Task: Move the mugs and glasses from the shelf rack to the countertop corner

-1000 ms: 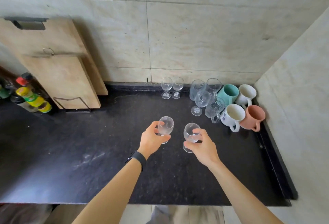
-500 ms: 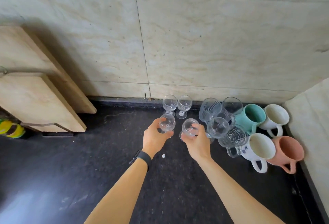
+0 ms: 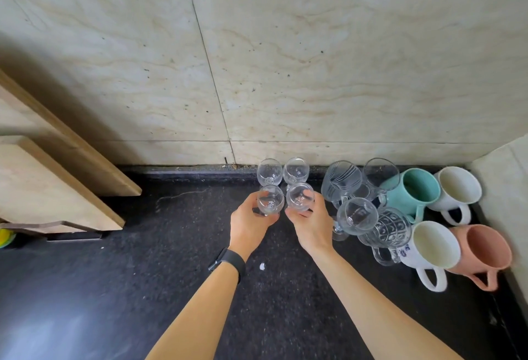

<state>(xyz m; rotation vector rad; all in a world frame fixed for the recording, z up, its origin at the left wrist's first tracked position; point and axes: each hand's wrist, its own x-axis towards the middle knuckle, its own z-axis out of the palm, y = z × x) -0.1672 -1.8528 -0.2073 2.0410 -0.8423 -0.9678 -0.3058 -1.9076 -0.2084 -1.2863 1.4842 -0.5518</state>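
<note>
Left hand (image 3: 248,224) fingers wrapped around one small stemmed glass (image 3: 270,200), right hand (image 3: 311,224) fingers around its twin (image 3: 299,196). Both glasses upright, side by side, just in front of the pair of glasses (image 3: 283,171) at the wall. Cannot tell if they touch the counter (image 3: 143,259); mugs (image 3: 445,216) sit right of the pair.

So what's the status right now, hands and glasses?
Left hand shut on small stemmed glass. Right hand shut on second small glass. Both just in front of two glasses by the wall. Nothing blocking; goblet close on the right.
</note>
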